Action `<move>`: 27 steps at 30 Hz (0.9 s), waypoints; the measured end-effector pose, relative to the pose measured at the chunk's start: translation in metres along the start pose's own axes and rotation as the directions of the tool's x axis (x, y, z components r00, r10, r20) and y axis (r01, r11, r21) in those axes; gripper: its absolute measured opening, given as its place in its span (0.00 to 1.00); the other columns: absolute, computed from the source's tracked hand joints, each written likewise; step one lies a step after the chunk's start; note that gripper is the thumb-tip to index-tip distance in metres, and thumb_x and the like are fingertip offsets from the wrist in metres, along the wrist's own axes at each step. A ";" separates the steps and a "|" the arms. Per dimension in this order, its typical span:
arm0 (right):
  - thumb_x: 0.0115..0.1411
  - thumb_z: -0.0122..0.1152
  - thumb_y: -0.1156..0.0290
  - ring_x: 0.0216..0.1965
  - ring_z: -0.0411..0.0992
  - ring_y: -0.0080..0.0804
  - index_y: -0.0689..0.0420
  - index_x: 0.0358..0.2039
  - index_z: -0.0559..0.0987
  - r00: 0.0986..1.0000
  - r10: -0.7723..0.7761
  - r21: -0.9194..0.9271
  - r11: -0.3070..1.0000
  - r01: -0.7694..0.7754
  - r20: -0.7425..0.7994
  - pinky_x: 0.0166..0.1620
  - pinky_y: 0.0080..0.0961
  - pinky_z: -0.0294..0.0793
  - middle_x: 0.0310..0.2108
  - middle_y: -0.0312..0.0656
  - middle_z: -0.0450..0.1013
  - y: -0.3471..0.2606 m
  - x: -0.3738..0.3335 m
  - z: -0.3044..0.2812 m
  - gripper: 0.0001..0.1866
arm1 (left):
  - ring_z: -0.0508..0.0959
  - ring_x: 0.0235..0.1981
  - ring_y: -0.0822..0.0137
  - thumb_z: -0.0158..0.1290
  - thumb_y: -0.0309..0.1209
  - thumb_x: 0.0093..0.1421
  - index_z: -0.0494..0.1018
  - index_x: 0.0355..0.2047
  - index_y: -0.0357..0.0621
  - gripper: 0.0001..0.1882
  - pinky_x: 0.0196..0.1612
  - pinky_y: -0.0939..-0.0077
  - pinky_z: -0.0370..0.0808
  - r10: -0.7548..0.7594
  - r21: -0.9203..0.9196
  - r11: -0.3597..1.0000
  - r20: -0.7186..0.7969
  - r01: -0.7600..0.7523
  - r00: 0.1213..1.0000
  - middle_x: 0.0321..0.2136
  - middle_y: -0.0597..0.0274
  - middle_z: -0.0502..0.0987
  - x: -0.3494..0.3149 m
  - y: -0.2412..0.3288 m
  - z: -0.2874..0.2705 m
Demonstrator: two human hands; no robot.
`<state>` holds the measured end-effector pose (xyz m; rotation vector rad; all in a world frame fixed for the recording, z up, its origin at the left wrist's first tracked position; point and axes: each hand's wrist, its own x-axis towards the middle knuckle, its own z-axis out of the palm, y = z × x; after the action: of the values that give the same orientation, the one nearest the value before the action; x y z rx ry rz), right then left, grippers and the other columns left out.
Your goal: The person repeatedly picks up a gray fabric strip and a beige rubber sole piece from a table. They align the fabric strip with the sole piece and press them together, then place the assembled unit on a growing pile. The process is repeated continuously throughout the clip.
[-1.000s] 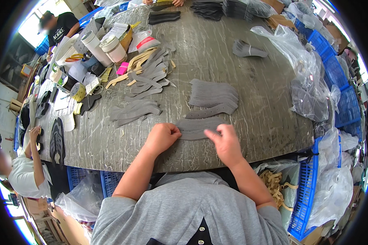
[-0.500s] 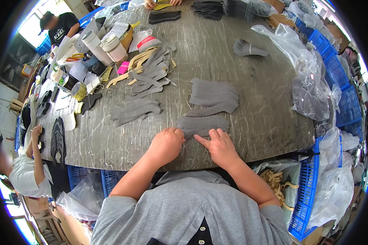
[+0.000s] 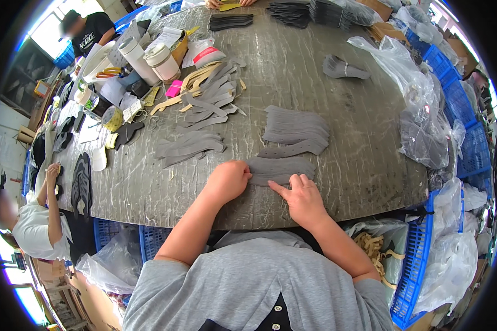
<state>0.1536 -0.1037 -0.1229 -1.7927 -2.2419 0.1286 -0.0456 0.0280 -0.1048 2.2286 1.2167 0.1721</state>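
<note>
In front of me lies a fanned stack of grey curved strips point(image 3: 281, 167), thin and flat like cut shoe parts. My left hand point(image 3: 229, 179) is closed at the stack's left end, its fingertips pinching the strips there. Along the near edge rests my right hand point(image 3: 305, 199), thumb stretched out to the left and fingers apart, touching the strips. Just beyond lie a larger stack of grey strips point(image 3: 295, 126) and a single strip with small holes point(image 3: 292, 149). What lies under my left fingers is hidden.
Loose grey strips point(image 3: 190, 146) lie left, with a mixed pile point(image 3: 212, 96) beyond. Cups, including a white lidded one point(image 3: 162, 62), crowd the back left. A tied grey bundle point(image 3: 345, 67) and plastic bags point(image 3: 425, 127) are at right. Other people work at left and far side.
My left hand has moved a little away from me along the stack's left end. My right hand keeps nearly the same place on the near edge. The whole view has shifted slightly.
</note>
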 end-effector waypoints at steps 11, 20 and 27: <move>0.47 0.65 0.76 0.45 0.66 0.43 0.53 0.46 0.79 0.881 0.207 0.278 0.956 -0.091 -0.426 0.48 0.41 0.66 0.42 0.44 0.67 0.010 -0.011 0.008 0.22 | 0.71 0.25 0.80 0.62 0.22 0.52 0.77 0.34 0.37 0.08 0.29 0.83 0.69 -0.189 -0.473 0.877 -0.171 0.088 0.967 0.20 0.67 0.75 -0.033 -0.044 -0.043; 0.59 0.60 0.67 0.71 0.43 0.48 0.51 0.61 0.69 0.997 0.011 0.107 0.994 -0.019 0.072 0.68 0.59 0.39 0.70 0.40 0.51 0.001 0.011 0.003 0.29 | 0.78 0.45 0.48 0.62 0.35 0.55 0.76 0.44 0.38 0.19 0.48 0.61 0.74 -0.218 0.006 0.963 -0.564 0.268 0.796 0.40 0.46 0.79 -0.036 -0.103 -0.091; 0.54 0.61 0.77 0.47 0.71 0.38 0.62 0.41 0.78 0.987 0.123 0.690 0.723 -0.016 -0.106 0.51 0.38 0.67 0.42 0.46 0.74 -0.039 0.012 -0.027 0.12 | 0.73 0.52 0.48 0.55 0.58 0.51 0.63 0.58 0.38 0.44 0.47 0.62 0.76 0.496 0.070 0.865 -0.256 -0.496 0.830 0.50 0.49 0.72 -0.049 0.039 -0.019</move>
<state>0.1212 -0.1035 -0.0860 -1.3996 -1.6804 0.7248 -0.0528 -0.0187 -0.0598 2.5409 0.7232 0.6974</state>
